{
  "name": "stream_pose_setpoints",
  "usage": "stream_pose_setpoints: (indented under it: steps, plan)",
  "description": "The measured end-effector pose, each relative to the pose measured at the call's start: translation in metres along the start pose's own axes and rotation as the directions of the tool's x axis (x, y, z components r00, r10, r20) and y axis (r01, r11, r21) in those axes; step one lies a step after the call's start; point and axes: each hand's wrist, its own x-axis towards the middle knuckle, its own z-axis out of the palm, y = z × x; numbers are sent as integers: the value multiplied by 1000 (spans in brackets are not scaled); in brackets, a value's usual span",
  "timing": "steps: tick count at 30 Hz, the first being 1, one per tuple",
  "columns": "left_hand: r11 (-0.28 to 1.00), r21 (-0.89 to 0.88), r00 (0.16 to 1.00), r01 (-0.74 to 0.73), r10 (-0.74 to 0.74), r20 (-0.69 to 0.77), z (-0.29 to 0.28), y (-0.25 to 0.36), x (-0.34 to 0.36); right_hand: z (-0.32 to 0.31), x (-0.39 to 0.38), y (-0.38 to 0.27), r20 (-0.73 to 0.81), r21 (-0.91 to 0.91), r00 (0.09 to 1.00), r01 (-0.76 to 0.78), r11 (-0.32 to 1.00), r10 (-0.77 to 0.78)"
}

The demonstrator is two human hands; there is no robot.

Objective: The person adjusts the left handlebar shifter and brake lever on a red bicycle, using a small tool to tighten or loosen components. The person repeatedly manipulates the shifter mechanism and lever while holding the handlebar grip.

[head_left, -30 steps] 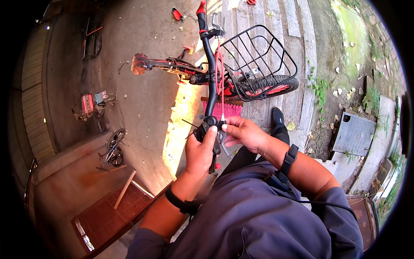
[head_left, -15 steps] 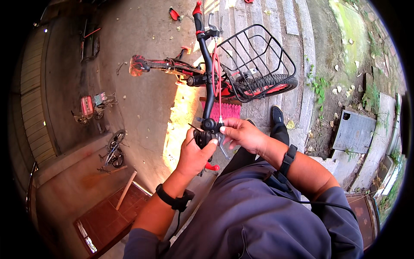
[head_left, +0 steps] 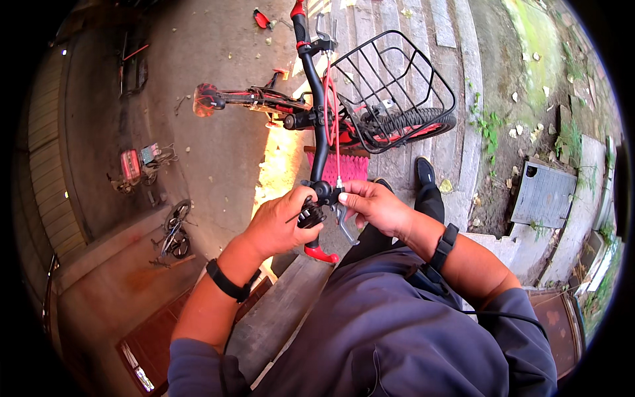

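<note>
A child-sized bicycle stands before me, its black handlebar (head_left: 320,152) running from the top of the view down toward my body. My left hand (head_left: 278,221) is closed round a black ribbed part (head_left: 311,213) beside the near grip; its exact kind is partly hidden by my fingers. With thumb and fingers pinched, my right hand (head_left: 377,206) holds the brake lever (head_left: 345,228) at its mount, where the red brake cable (head_left: 337,149) enters. Below my left hand the grip's red end (head_left: 322,255) shows.
A black wire basket (head_left: 397,86) hangs over the front wheel (head_left: 423,126). The bicycle's saddle (head_left: 206,100) is at left. A pink mat-like piece (head_left: 350,169) lies below the handlebar. Another bicycle (head_left: 175,231) and a grey panel (head_left: 542,193) lie farther off.
My left hand has turned and shifted up and left round the ribbed part, its elbow swinging outward. More of the red grip end shows. My right hand stays at the lever mount.
</note>
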Motion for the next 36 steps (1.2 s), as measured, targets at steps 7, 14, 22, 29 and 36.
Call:
stream_pose_setpoints:
  steps: [7, 14, 22, 29, 36]
  plan:
    - [905, 309, 953, -293, 253, 164, -32, 12, 18, 2, -3, -2, -23, 23, 1000, 13, 1000, -13]
    - [850, 330, 904, -411, 426, 29, -27, 2, 15, 10, -12, -24, -138, -100, 989, 34, 994, -48]
    - [761, 418, 827, -496, 560, -40, -24, -2, 18, 12, -5, -17, -109, -135, 994, -42, 990, 28]
    - [755, 424, 821, -500, 569, -45, -24, -2, 19, 14, -9, -35, -144, -170, 989, 13, 985, -38]
    - [728, 504, 812, -464, 577, -88, -19, -10, 13, 24, 17, -106, -20, -498, 929, 312, 809, -371]
